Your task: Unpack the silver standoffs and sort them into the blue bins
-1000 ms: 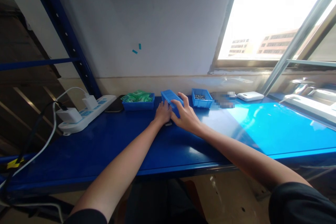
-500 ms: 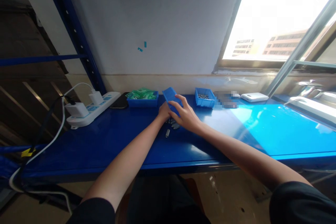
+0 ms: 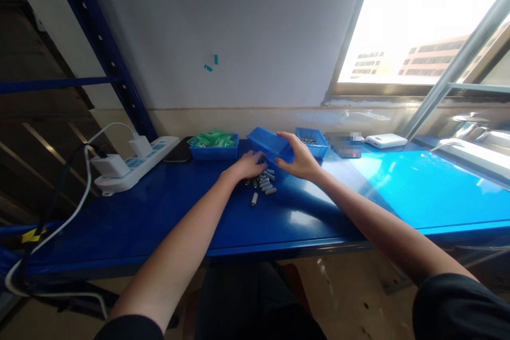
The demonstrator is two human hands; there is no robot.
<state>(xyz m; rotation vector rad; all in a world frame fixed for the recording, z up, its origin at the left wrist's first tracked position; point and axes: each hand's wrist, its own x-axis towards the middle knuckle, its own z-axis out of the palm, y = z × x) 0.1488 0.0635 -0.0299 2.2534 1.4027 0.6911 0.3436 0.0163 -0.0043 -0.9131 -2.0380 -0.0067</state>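
A pile of small grey metal cylinders [image 3: 265, 183] lies on the blue tabletop, with one cylinder [image 3: 254, 199] apart at its near side. My left hand [image 3: 247, 165] rests against the pile's far left side, fingers loosely spread and bent over some pieces; the fingertips are blurred. In my right hand [image 3: 299, 158] is a blue plastic bin [image 3: 269, 141], gripped at its right end between thumb and fingers. The bin is tilted just above and behind the pile, and its inside is largely hidden.
Left of the hands stands a blue bin [image 3: 215, 154] of green packets [image 3: 213, 138]. Another blue bin [image 3: 319, 150] with small metal parts is behind my right hand. A power strip [image 3: 137, 166] with plugged-in chargers, a dark phone-like slab [image 3: 178, 151] and a white device [image 3: 385, 141] lie around.
The blue bin has swung from steeply upright to a flatter tilt, shifting right with my right hand. My left hand has come off the bin and down beside the cylinders, exposing more of the pile.
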